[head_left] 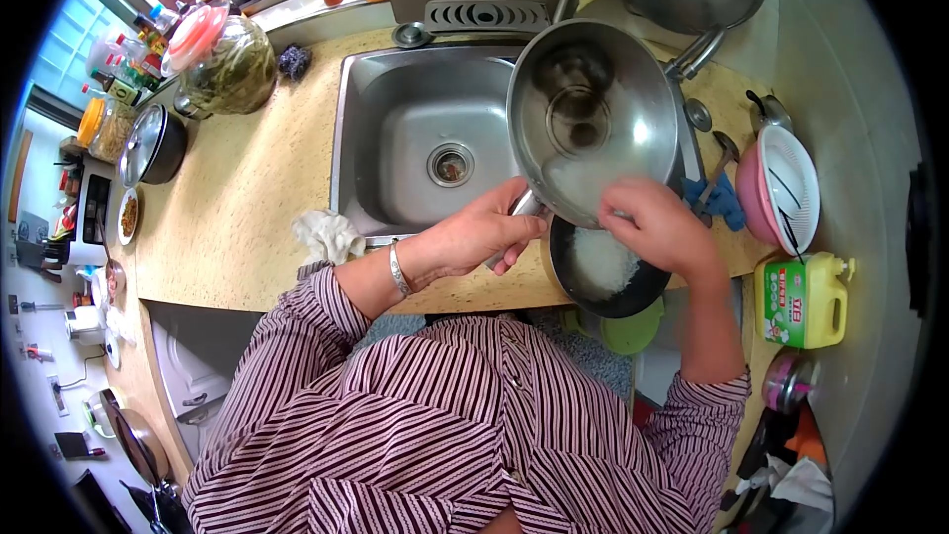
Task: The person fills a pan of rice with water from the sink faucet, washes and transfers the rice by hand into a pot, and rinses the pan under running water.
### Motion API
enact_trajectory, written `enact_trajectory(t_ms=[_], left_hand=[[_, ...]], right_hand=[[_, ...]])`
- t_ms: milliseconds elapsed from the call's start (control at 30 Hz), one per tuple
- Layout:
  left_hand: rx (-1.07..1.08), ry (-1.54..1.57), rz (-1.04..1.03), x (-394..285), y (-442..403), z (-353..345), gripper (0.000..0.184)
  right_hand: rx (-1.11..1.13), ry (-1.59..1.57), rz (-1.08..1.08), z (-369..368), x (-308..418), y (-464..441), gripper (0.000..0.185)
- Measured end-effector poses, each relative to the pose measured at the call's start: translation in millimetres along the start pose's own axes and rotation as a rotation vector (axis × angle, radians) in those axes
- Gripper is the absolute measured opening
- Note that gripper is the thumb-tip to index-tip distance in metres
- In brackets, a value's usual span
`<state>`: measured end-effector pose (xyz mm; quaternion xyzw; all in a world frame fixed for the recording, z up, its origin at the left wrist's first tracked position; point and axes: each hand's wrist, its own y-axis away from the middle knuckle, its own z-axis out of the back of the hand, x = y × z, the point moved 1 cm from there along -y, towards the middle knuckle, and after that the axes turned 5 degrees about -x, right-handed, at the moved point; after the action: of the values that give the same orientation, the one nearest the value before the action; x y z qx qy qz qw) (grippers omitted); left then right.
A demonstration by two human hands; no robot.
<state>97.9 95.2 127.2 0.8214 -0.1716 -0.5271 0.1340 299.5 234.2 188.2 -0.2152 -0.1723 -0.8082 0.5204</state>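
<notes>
My left hand [481, 233] is wrapped round the handle of a large steel pan [647, 89], held tilted over the right side of the sink area. Cloudy white liquid lies in the pan's lower part. At its lower rim is my right hand [652, 222], fingers curled together and slightly blurred; what they hold, if anything, is hidden. Directly below, a black bowl [633, 295] at the counter's front edge contains a white grainy mass [603, 262].
The steel sink [395, 138] is left of the pan, with a white cloth [329, 235] at its corner. To the right are a blue cloth [725, 200], a white basket [791, 183] and a yellow-green jug [803, 302]. A large jar [232, 69] stands back left.
</notes>
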Motion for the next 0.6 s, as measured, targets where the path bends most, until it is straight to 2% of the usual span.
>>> enact_trajectory(t_ms=[100,300,367,600], left_hand=[[-0.015,-0.031,-0.001,-4.1,-1.4,-2.0,0.039],[0.008,-0.095,-0.007,-7.6,-6.2,-3.1,0.040],[0.012,-0.073,-0.027,-4.0,-5.7,-0.8,0.036],[0.026,-0.090,-0.031,-1.7,-8.5,-4.1,0.029]], right_hand=[[-0.004,0.098,-0.074,6.4,6.0,33.2,0.010],[-0.176,0.125,-0.083,-23.0,-15.5,75.1,0.011],[-0.319,0.042,-0.315,-10.4,-3.6,66.7,0.010],[-0.453,0.172,-0.189,-3.4,-10.9,13.8,0.011]])
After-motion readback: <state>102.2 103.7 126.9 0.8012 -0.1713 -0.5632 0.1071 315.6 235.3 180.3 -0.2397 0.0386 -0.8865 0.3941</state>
